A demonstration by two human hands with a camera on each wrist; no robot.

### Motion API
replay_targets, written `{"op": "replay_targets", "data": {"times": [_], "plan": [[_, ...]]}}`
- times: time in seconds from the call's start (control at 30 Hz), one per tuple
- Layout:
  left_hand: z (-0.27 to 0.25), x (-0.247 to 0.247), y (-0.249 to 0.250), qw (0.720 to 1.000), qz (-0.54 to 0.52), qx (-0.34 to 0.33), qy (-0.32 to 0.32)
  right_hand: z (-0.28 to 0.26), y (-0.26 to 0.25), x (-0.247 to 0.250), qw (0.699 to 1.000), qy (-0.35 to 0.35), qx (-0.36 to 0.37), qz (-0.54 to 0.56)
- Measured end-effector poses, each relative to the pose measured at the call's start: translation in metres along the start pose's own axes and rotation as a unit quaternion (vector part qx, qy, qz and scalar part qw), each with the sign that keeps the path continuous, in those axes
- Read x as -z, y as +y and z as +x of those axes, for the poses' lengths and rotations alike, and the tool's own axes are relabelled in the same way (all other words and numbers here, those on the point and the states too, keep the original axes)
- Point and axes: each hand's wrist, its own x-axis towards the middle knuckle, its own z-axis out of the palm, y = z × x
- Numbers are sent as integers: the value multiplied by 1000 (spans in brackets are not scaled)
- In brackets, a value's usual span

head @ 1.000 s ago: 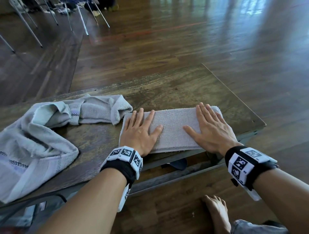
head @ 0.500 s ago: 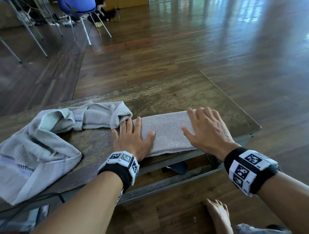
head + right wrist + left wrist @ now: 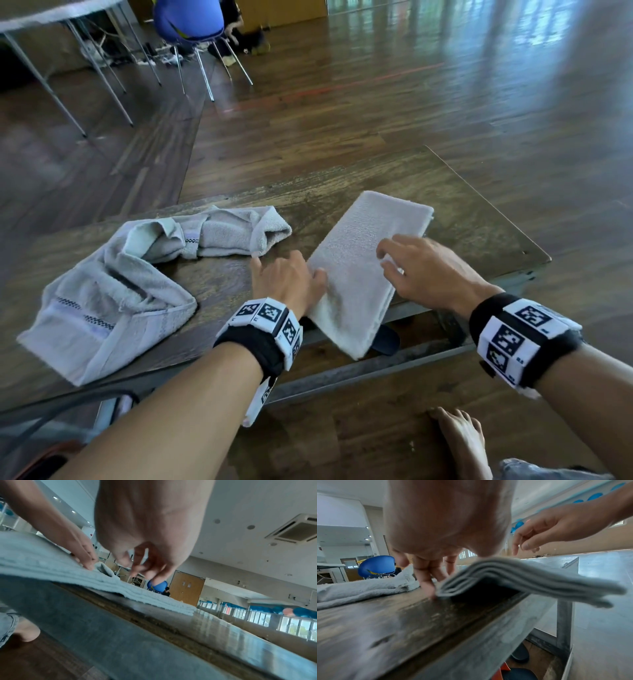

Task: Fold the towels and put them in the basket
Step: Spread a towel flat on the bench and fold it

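Note:
A folded grey towel (image 3: 363,260) lies slantwise on the wooden table (image 3: 462,219), its near end hanging over the front edge. My left hand (image 3: 287,277) is at the towel's left edge. Its straight fingers (image 3: 428,582) touch the tabletop beside the folded layers (image 3: 522,577), and the thumb rests on top. Over the towel's right side my right hand (image 3: 421,270) hovers with loosely curled fingers (image 3: 145,569) that hold nothing. A second grey towel (image 3: 113,294) lies crumpled on the left of the table. No basket is in view.
A dark shoe (image 3: 387,339) sits under the table's front rail, and my bare foot (image 3: 462,442) is on the wooden floor below. A blue chair (image 3: 188,20) and metal table legs (image 3: 102,78) stand far back on the left.
The folded towel has turned from crosswise to pointing away, its near end now over the table edge. My right hand lifted off it. My left hand slid from on top to its left edge.

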Motion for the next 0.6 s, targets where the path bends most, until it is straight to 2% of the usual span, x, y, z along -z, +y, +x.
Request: {"op": "replay_targets", "data": {"times": [0.07,0.1,0.23,0.33,0.47,0.6], "plan": [[-4,-2,0,999,-33,-19,-14,-4,-1,-1,997,-70,13,15],[-6,-3,0,998,-47,-31,-11,-7,-1,-3,996,-83,14,14],[-13,-5,-5,989,-126,-72,12,-14,9,-4,998,-54,13,35],[-19,-4,-12,980,-172,-103,15,-24,21,-5,997,-68,42,-24],[-25,-8,-24,978,-136,-154,-22,-40,25,-15,988,-108,76,-78],[-27,-12,-32,966,-147,-210,-32,-51,21,-25,989,-57,112,-82]]}}
